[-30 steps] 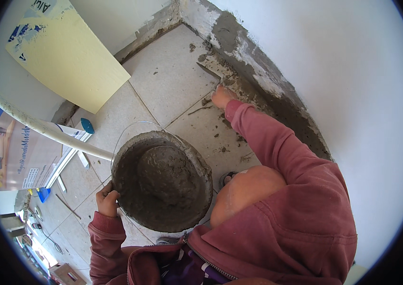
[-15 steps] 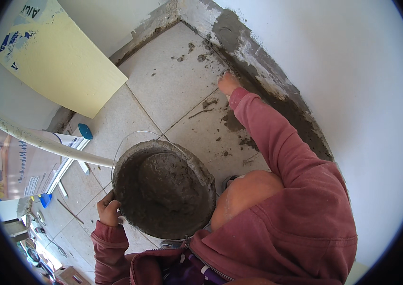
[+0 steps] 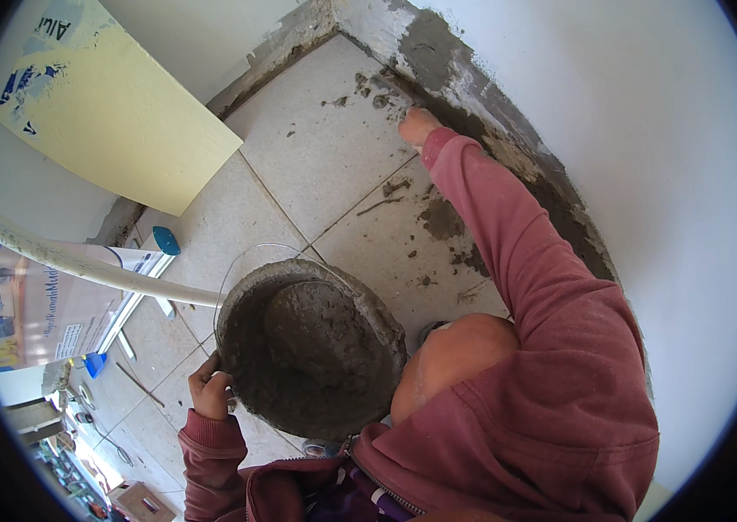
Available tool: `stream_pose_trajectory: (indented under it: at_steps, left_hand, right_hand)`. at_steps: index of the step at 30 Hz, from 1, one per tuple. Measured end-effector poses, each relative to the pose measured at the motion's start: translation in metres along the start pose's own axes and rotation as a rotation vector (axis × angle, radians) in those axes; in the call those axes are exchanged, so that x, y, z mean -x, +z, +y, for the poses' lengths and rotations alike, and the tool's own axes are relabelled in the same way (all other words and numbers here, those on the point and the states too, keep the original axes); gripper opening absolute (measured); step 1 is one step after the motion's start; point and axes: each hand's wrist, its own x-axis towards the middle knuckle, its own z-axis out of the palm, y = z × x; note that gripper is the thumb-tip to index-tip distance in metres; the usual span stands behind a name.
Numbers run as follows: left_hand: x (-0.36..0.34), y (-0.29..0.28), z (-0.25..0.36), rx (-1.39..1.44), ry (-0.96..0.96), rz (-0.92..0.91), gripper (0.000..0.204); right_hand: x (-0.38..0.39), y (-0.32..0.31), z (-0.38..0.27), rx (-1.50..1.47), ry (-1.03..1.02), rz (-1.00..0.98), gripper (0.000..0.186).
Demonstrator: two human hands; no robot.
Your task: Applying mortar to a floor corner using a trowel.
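Observation:
My left hand point(image 3: 211, 390) grips the left rim of a bucket point(image 3: 242, 396) coated in dried cement, tilted so its mouth faces me. Grey wet mortar point(image 3: 320, 335) lies inside it, heaped toward the far side. My right hand point(image 3: 419, 127) is stretched far forward, low by the foot of the right wall, its fingers closed. What it holds is hard to make out; a narrow grey shape runs from it toward the corner. Along that wall's base runs a rough strip, partly covered with grey mortar point(image 3: 431, 48). Mortar crumbs point(image 3: 380, 101) lie on the tiles beside my hand.
A pale yellow board point(image 3: 125, 122) leans at the left. A whitish pipe point(image 3: 107, 270) crosses toward the bucket, in front of a printed banner point(image 3: 55, 304). My bent knee point(image 3: 455, 361) is right of the bucket. Mortar smears point(image 3: 442, 217) mark the tiled floor point(image 3: 299, 148).
My right hand has shifted slightly forward along the wall's base, toward the corner. The left hand still grips the bucket rim; the whole view has moved a little.

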Motion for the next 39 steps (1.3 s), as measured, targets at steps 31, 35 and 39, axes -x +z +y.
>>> stream_pose_trajectory:
  at_steps: [31,35,39]
  left_hand:
    - [-0.002,-0.008,-0.003,0.023,0.007,-0.075,0.053]
    - [-0.002,-0.003,-0.001,0.058,0.000,-0.086,0.054]
    - [-0.004,-0.011,-0.006,0.024,-0.001,-0.072,0.055]
  right_hand:
    - [0.135,0.021,-0.057,-0.573,0.500,0.106,0.037]
    - [0.158,0.047,-0.041,-0.590,0.589,0.126,0.038]
    - [0.140,0.037,-0.019,-0.579,0.605,0.066,0.041]
